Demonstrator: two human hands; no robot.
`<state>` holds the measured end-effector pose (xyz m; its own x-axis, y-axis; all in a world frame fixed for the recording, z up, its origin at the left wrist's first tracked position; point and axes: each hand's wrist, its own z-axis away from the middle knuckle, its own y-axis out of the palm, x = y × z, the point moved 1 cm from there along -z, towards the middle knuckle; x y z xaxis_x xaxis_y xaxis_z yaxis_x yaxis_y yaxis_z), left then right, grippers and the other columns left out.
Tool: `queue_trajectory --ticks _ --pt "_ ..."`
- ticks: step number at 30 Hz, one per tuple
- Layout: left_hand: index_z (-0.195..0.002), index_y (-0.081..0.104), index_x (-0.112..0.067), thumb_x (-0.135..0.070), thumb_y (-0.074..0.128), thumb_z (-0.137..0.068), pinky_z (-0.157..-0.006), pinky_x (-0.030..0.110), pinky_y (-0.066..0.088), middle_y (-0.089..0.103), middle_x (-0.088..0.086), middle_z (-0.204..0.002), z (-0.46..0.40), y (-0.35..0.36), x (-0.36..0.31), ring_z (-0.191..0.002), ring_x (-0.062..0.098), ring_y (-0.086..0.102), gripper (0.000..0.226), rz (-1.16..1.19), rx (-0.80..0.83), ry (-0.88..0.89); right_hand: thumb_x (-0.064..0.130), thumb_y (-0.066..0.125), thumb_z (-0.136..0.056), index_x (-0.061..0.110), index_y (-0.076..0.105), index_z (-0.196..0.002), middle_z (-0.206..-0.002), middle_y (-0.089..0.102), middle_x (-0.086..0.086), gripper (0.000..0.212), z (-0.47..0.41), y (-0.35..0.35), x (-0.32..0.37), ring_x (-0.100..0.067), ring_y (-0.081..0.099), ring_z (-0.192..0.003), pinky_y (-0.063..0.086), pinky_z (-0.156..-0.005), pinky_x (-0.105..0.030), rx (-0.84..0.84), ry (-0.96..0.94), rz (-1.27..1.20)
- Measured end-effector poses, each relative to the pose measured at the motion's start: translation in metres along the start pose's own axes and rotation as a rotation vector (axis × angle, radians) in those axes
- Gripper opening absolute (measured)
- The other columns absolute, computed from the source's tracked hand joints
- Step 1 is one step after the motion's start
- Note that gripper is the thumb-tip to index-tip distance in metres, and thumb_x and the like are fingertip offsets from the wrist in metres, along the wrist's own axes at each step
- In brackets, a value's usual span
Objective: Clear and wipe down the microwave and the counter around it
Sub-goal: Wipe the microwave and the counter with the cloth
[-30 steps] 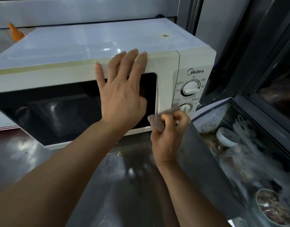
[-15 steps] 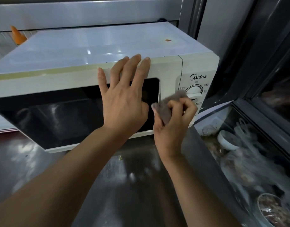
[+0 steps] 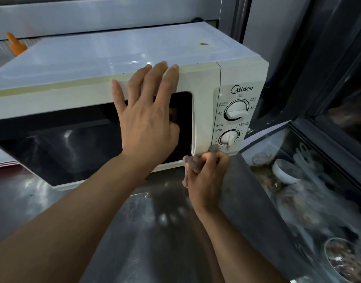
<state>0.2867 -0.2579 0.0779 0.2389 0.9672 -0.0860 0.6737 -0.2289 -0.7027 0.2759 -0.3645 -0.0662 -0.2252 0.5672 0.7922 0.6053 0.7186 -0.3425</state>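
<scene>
Two hands on microwave point(image 3: 204, 82), long axis left-right, door facing viewer

We see two bare forearms, with no sleeve on either. The left hand point(image 3: 147, 123) and right hand point(image 3: 208, 176) are ungloved, short nails showing on the left.

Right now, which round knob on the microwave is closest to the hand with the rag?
The lower knob. It sits just above the right hand and its rag; the upper knob is higher, under the logo.
</scene>
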Motion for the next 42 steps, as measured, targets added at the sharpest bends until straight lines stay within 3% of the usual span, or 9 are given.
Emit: queue_trajectory --ticks 4,8,14,25,29,31,34,38,42 --pt "-0.143 0.034 -0.021 -0.011 0.059 -0.063 -0.112 0.055 0.004 0.036 -0.002 -0.147 0.001 -0.002 -0.002 -0.137 0.023 0.024 0.084 0.010 0.006 -0.003 0.016 0.076 -0.077 -0.003 0.054 -0.086 -0.107 0.046 -0.015 0.031 -0.007 -0.015 0.024 -0.020 0.052 -0.099 0.037 -0.089 -0.005 -0.105 -0.079 -0.143" --pt "-0.143 0.035 -0.020 -0.012 0.058 -0.063 -0.111 0.056 0.004 0.037 -0.001 -0.146 0.000 0.001 -0.001 -0.137 0.024 0.024 0.084 -0.002 -0.010 0.000 0.013 0.075 -0.080 -0.006 0.054 -0.090 -0.113 0.048 -0.018 0.031 -0.020 -0.014 0.027 -0.027 0.056 -0.104 0.051 -0.088 -0.035 -0.165 -0.142 -0.199" --pt "-0.143 0.034 -0.020 -0.010 0.059 -0.061 -0.111 0.057 0.005 0.036 -0.001 -0.146 0.001 0.001 -0.003 -0.137 0.024 0.023 0.086 -0.004 0.001 -0.019 -0.011 0.068 -0.071 -0.002 0.059 -0.096 -0.122 0.041 -0.014 0.028 0.009 -0.007 -0.016 -0.024 0.048 -0.117 0.044 -0.100 -0.039 0.114 -0.014 -0.064" --pt "-0.144 0.032 -0.021 -0.009 0.059 -0.062 -0.112 0.057 0.004 0.034 -0.001 -0.147 0.000 0.000 -0.004 -0.139 0.024 0.021 0.086 0.001 0.013 -0.017 -0.002 0.058 -0.083 -0.001 0.050 -0.115 -0.129 0.037 -0.018 0.033 -0.048 -0.033 -0.047 -0.016 0.050 -0.097 0.035 -0.066 0.009 -0.137 0.456 -0.179" --pt "-0.144 0.033 -0.020 -0.011 0.058 -0.063 -0.112 0.058 0.004 0.034 0.000 -0.147 0.000 0.002 -0.003 -0.139 0.025 0.021 0.085 -0.001 0.011 -0.016 0.009 0.049 -0.092 -0.002 0.037 -0.126 -0.120 0.049 -0.032 0.038 -0.045 -0.011 -0.035 -0.043 0.059 -0.095 0.055 -0.081 -0.046 -0.050 0.583 -0.341" --pt "-0.144 0.033 -0.020 -0.011 0.059 -0.063 -0.112 0.058 0.004 0.034 0.000 -0.147 0.000 0.002 -0.003 -0.139 0.025 0.022 0.085 -0.004 0.010 -0.017 0.009 0.044 -0.096 -0.001 0.044 -0.113 -0.105 0.053 -0.036 0.020 -0.036 -0.002 -0.022 -0.047 0.058 -0.089 0.051 -0.076 -0.053 -0.037 0.584 -0.347" --pt "-0.143 0.033 -0.020 -0.010 0.060 -0.063 -0.112 0.058 0.003 0.035 -0.001 -0.147 0.000 0.003 -0.004 -0.138 0.024 0.021 0.085 -0.011 0.000 -0.029 -0.001 0.041 -0.095 -0.004 0.044 -0.100 -0.099 0.051 -0.035 0.007 -0.006 0.007 0.003 -0.047 0.054 -0.086 0.045 -0.069 -0.041 0.046 0.503 -0.345" --pt "-0.143 0.034 -0.019 -0.009 0.061 -0.062 -0.112 0.059 0.005 0.036 0.001 -0.146 0.000 0.003 -0.004 -0.137 0.024 0.022 0.085 -0.017 0.001 -0.026 -0.001 0.048 -0.092 0.002 0.050 -0.103 -0.101 0.055 -0.015 0.011 0.022 0.012 0.013 -0.025 0.053 -0.102 0.031 -0.085 0.001 0.089 0.397 -0.323" --pt "-0.143 0.033 -0.020 -0.009 0.061 -0.062 -0.112 0.058 0.004 0.034 -0.001 -0.147 0.000 0.003 -0.004 -0.138 0.023 0.020 0.086 -0.022 0.011 -0.034 -0.012 0.046 -0.085 0.002 0.047 -0.094 -0.084 0.053 -0.014 0.017 -0.017 -0.007 -0.006 -0.028 0.056 -0.077 0.038 -0.064 0.000 -0.110 0.464 -0.385"
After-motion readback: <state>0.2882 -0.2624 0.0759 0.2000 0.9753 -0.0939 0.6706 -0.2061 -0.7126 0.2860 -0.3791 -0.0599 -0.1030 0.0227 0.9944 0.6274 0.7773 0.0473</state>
